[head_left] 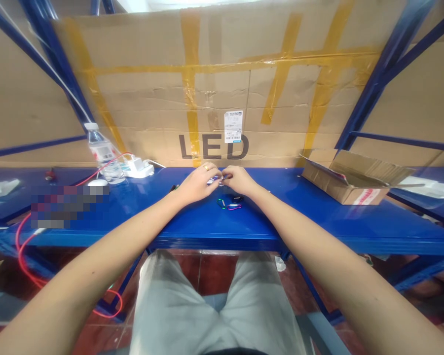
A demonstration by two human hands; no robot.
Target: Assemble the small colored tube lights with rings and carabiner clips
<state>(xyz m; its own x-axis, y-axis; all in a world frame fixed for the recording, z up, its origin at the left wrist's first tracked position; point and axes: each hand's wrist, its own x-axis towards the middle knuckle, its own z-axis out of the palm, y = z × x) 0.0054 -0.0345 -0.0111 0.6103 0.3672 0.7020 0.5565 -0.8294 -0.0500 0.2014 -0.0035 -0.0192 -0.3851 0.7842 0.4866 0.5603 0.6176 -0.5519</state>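
Note:
My left hand (pixel 199 183) and my right hand (pixel 240 180) meet at the middle of the blue table (pixel 318 217), fingers pinched together on a small blue-and-silver metal clip (pixel 215 180) held between them. A ring shows on my left hand. Just in front of the hands, on the table, lie a green carabiner (pixel 221 203) and a purple carabiner (pixel 234 206), with a small dark piece (pixel 238 198) beside them. Exactly how the clip is gripped is too small to make out.
An open cardboard box (pixel 350 180) sits at the right. A water bottle (pixel 103 153), a white power strip (pixel 137 167) with a red cable (pixel 25 256) and a white mouse-like object (pixel 97 183) stand at the left. A taped cardboard sheet marked LED (pixel 214 98) walls the back.

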